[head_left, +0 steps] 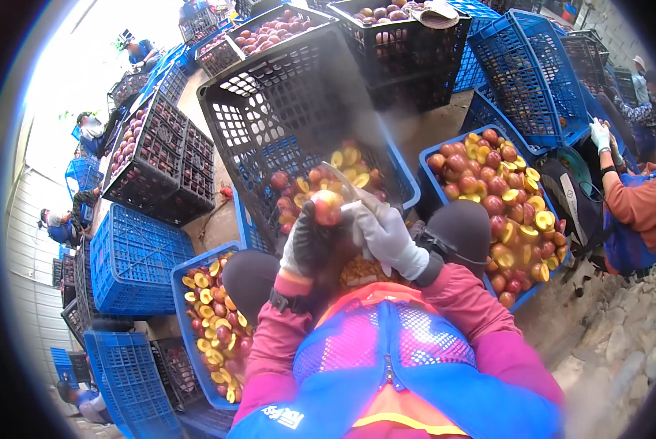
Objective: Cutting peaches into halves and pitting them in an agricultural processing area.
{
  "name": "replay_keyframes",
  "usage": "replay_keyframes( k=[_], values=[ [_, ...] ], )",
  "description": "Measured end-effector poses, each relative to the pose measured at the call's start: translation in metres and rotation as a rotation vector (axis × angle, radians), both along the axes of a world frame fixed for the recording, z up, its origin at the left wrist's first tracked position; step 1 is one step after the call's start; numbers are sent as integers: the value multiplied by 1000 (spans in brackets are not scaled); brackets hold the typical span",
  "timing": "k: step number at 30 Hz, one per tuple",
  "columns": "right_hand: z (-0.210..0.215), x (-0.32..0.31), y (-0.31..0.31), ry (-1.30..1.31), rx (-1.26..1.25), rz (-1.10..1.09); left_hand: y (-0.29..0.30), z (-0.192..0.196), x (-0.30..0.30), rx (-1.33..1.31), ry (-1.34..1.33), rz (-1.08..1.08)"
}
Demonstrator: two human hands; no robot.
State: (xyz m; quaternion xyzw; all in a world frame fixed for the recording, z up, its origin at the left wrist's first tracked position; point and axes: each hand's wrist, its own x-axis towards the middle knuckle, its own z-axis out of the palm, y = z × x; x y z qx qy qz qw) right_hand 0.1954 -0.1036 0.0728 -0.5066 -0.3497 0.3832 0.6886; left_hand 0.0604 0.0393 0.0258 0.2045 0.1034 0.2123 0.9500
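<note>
In a dark-palmed glove with a white back, my left hand [307, 241] is closed around a red-yellow plum [328, 208], holding it up in front of me. My right hand [390, 238], in a pale grey glove, is closed around a knife; its thin curved blade [338, 178] points up and left, just beyond the plum. Whether the blade touches the plum I cannot tell. Behind both hands a tilted black crate [269, 69] holds plums, some whole and some cut to yellow flesh. Between my knees lies a heap of small brownish pieces [362, 271], partly hidden by my hands.
Blue crates of cut plums stand by my left knee [178, 282] and right knee [514, 304]. Stacked black crates of whole plums [148, 164] and upturned blue crates [134, 256] are on the left. At the right sits a co-worker [639, 205] wearing white gloves.
</note>
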Motion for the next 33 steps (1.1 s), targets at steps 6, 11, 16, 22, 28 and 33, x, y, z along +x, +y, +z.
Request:
replay_keyframes(
  k=[6, 11, 16, 22, 28, 33],
  values=[
    [-11, -16, -20, -66, -43, -54, -38, 7, -21, -14, 128, 16],
    [-27, -25, -20, -251, -22, -110, -44, 13, -30, 184, 159, -10],
    [-34, -31, -18, -508, 64, -216, -45, 15, -36, 441, 215, -45],
    [-50, -35, -15, -760, -262, -209, -44, 10, -42, 671, 375, 24],
    [-68, -35, -15, -839, -248, -198, -34, 20, -45, 930, 397, -88],
    [-60, -22, -26, -1058, -431, -118, -28, 13, -49, 1817, 576, 292]
  ],
)
